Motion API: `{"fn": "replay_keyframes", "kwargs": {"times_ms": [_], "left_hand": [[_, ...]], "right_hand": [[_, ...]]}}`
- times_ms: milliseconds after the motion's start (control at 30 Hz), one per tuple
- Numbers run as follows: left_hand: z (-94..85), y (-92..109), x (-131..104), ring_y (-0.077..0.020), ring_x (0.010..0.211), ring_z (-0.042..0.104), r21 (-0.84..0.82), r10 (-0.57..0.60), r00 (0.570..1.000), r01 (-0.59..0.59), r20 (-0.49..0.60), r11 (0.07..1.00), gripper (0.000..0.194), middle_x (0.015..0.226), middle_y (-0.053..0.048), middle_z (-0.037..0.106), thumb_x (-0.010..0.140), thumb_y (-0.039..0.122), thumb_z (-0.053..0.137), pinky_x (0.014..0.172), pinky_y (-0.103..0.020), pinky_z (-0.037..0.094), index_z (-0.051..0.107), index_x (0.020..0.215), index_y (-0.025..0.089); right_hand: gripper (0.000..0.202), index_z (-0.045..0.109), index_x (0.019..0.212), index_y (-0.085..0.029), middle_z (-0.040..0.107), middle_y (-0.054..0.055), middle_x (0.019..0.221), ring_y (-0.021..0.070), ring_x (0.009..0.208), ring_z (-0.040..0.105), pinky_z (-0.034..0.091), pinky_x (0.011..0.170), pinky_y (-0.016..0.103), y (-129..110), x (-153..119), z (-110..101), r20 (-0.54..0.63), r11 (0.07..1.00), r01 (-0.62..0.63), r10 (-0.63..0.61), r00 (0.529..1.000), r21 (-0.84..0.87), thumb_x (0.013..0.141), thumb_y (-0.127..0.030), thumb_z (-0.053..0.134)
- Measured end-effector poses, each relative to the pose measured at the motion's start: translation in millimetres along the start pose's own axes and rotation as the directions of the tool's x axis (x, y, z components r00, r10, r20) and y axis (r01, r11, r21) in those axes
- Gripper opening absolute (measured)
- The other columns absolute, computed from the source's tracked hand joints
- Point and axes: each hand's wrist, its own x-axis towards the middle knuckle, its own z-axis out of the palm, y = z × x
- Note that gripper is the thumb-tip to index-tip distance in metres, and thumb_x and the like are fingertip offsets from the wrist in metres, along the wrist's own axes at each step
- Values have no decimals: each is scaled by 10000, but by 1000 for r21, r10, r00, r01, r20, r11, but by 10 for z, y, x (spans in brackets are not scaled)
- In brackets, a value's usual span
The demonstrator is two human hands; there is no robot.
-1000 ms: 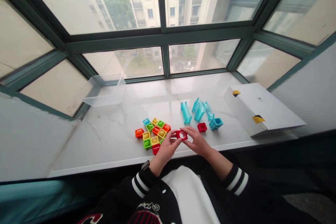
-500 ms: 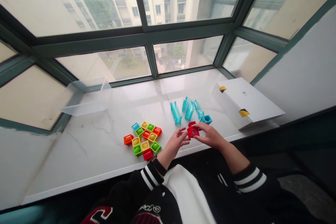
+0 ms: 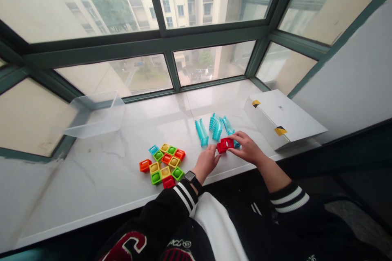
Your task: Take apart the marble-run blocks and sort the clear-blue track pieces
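Observation:
A red block piece [image 3: 227, 143] is held between my two hands above the front part of the white sill. My right hand [image 3: 246, 148] grips its right side between thumb and fingers. At its left end, the thumb and fingers of my left hand [image 3: 207, 160] pinch the red part. Just beyond the hands lie a straight clear-blue tube piece [image 3: 201, 132], a curved one [image 3: 216, 126] and another narrow one [image 3: 227, 124]. A blue block behind my right fingers is mostly hidden.
Several red, orange, yellow, green and blue blocks [image 3: 166, 159] lie grouped left of my hands. A clear plastic bin [image 3: 98, 128] stands at the far left. The white box [image 3: 284, 114] with yellow-black tabs is on the right, and windows line the back.
My left hand has closed on the left end of the red piece, where its fingers were apart before. The red piece has turned and is slightly higher. The whole view has shifted a little.

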Motion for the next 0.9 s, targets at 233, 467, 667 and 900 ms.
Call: {"fn": "replay_keyframes", "kwargs": {"times_ms": [233, 467, 667, 900], "left_hand": [[177, -148, 165, -368, 1320, 593, -263, -42, 997, 25, -59, 965, 682, 1478, -175, 544, 838, 312, 833, 1100, -503, 481, 512, 1435, 240], [336, -203, 245, -334, 1248, 609, -534, -140, 988, 84, -65, 842, 650, 1391, -153, 603, 787, 309, 845, 1146, -528, 427, 585, 1377, 222], [369, -228, 254, -223, 873, 663, -369, -128, 991, 102, -46, 924, 498, 1248, -130, 685, 877, 339, 750, 917, -408, 525, 613, 1334, 197], [360, -245, 261, -191, 754, 621, -340, -126, 991, 102, -49, 935, 436, 1116, -85, 723, 893, 356, 737, 798, -350, 509, 652, 1294, 205]], "right_hand": [[382, 734, 1247, -283, 694, 103, 1180, 326, 1125, 633, 491, 1040, 497, 128, 102, 27, 136, 987, 27, -5, 991, -157, 870, -329, 772], [383, 741, 1246, -288, 703, 91, 1163, 315, 1136, 624, 459, 1024, 472, 144, 184, 91, 205, 971, 39, 11, 979, -237, 865, -286, 780], [381, 745, 1236, -288, 709, 85, 1152, 306, 1133, 610, 433, 1028, 470, 196, 240, 213, 256, 961, 70, 1, 967, -269, 861, -285, 809], [375, 751, 1231, -286, 720, 86, 1161, 313, 1125, 614, 439, 1013, 480, 207, 276, 278, 289, 958, 74, 10, 957, -277, 861, -283, 814]]}}
